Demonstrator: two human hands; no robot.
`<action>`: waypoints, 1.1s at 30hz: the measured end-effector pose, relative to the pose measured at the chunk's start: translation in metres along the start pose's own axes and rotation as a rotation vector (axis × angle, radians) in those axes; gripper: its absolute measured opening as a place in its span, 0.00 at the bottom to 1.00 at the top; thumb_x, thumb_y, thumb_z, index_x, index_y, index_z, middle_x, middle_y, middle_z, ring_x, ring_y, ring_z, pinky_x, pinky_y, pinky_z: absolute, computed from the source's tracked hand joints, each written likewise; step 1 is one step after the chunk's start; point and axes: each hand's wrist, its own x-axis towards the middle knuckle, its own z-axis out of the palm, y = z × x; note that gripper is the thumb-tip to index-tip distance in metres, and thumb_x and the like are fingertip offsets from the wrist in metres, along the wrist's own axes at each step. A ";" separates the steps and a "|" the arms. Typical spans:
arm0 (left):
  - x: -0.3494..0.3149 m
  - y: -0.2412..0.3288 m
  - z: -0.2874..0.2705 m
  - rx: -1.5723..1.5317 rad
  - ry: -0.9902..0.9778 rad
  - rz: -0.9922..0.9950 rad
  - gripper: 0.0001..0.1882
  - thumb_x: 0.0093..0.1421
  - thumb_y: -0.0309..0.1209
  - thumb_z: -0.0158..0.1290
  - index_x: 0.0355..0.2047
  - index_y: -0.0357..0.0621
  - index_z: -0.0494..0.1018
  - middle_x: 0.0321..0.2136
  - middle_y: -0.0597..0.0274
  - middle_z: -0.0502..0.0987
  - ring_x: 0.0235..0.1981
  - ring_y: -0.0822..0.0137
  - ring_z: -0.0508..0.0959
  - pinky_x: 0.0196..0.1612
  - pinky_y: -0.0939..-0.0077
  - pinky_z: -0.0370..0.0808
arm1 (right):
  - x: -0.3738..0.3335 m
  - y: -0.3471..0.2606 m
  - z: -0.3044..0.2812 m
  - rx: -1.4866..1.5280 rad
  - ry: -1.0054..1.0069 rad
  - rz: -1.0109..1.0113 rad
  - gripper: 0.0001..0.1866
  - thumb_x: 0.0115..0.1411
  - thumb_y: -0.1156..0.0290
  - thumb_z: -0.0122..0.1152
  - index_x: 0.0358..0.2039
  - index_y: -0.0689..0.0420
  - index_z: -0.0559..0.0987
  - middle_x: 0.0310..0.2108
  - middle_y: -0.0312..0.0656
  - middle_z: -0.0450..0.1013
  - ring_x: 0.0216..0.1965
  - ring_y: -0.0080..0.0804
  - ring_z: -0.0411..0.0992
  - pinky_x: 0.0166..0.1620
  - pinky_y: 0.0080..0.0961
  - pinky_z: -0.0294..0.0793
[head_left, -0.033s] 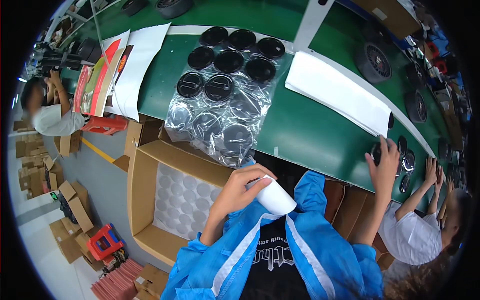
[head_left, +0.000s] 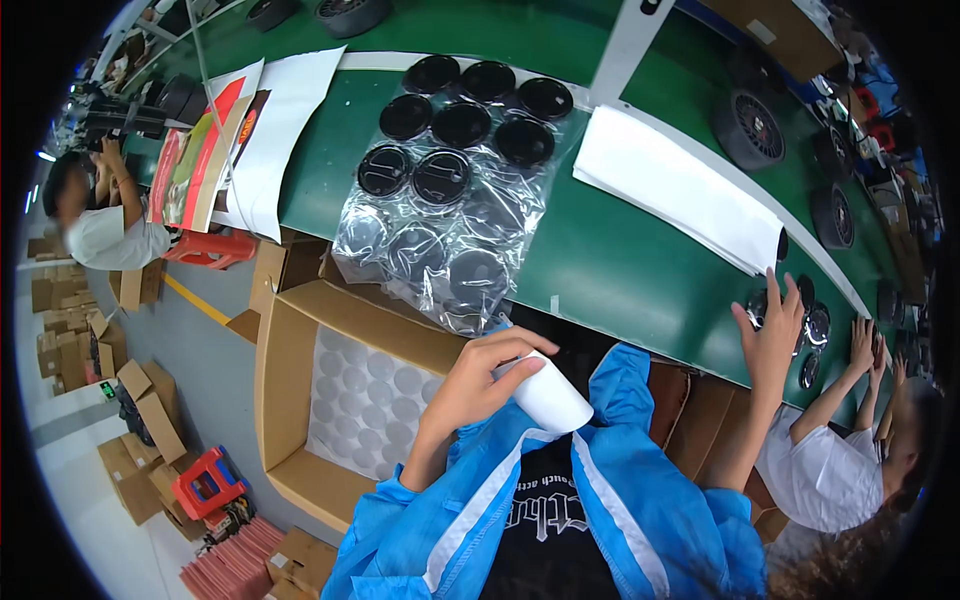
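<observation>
My left hand (head_left: 492, 372) is wrapped round a smooth white roll (head_left: 556, 397), holding it tilted in front of my jacket. At the right of the green table, my right hand (head_left: 772, 325) has its fingers spread, close over some round black caps. One black cap (head_left: 757, 306) shows partly between the thumb and fingers; beside them lie several glossy caps (head_left: 818, 325). In the middle of the table, a clear plastic sheet of pockets (head_left: 487, 215) lies spread out, with black discs (head_left: 441, 177) on its far part and see-through rounds on its near part.
A stack of white sheets (head_left: 670, 185) lies right of the plastic. Below the table edge, an open carton (head_left: 290, 478) holds a sheet of translucent rounds. Printed sheets (head_left: 290, 130) hang over the table's left part. Co-workers sit left (head_left: 115, 235) and right (head_left: 830, 470); wheels (head_left: 750, 130) stand beyond.
The fingers of my right hand have spread apart and risen slightly off the black cap. My left hand and the white roll stay nearly still.
</observation>
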 end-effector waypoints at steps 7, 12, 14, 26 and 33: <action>0.005 0.018 -0.028 0.210 0.286 -0.029 0.11 0.68 0.28 0.64 0.32 0.32 0.79 0.69 0.43 0.75 0.37 0.49 0.88 0.42 0.61 0.82 | 0.087 -0.231 -0.001 0.770 -0.044 -0.546 0.29 0.61 0.62 0.77 0.63 0.51 0.83 0.70 0.47 0.73 0.69 0.54 0.72 0.69 0.47 0.73; 0.015 -0.006 -0.009 0.649 0.314 0.023 0.14 0.67 0.29 0.64 0.28 0.31 0.75 0.70 0.45 0.72 0.37 0.38 0.87 0.40 0.54 0.81 | 0.155 -0.321 0.103 0.609 0.113 -0.973 0.29 0.61 0.59 0.77 0.61 0.55 0.83 0.69 0.47 0.74 0.70 0.52 0.70 0.70 0.45 0.71; 0.010 -0.006 -0.006 0.625 0.342 -0.086 0.13 0.67 0.28 0.64 0.29 0.30 0.76 0.71 0.45 0.72 0.39 0.35 0.84 0.42 0.53 0.80 | 0.173 -0.320 0.110 0.642 0.090 -1.133 0.23 0.63 0.59 0.75 0.56 0.57 0.86 0.62 0.48 0.79 0.66 0.51 0.74 0.65 0.42 0.75; 0.007 -0.014 0.005 0.533 0.467 -0.071 0.14 0.67 0.27 0.64 0.27 0.31 0.74 0.71 0.49 0.72 0.34 0.38 0.84 0.35 0.55 0.79 | 0.187 -0.261 0.035 1.410 -0.154 0.035 0.20 0.76 0.57 0.65 0.46 0.65 0.87 0.35 0.38 0.83 0.32 0.23 0.78 0.32 0.25 0.76; -0.014 0.030 0.003 0.300 0.310 -0.006 0.11 0.66 0.25 0.64 0.29 0.30 0.77 0.71 0.47 0.74 0.31 0.65 0.85 0.36 0.69 0.77 | 0.015 -0.145 0.062 0.692 -0.162 0.085 0.24 0.68 0.69 0.73 0.62 0.62 0.82 0.45 0.47 0.83 0.38 0.39 0.81 0.39 0.37 0.82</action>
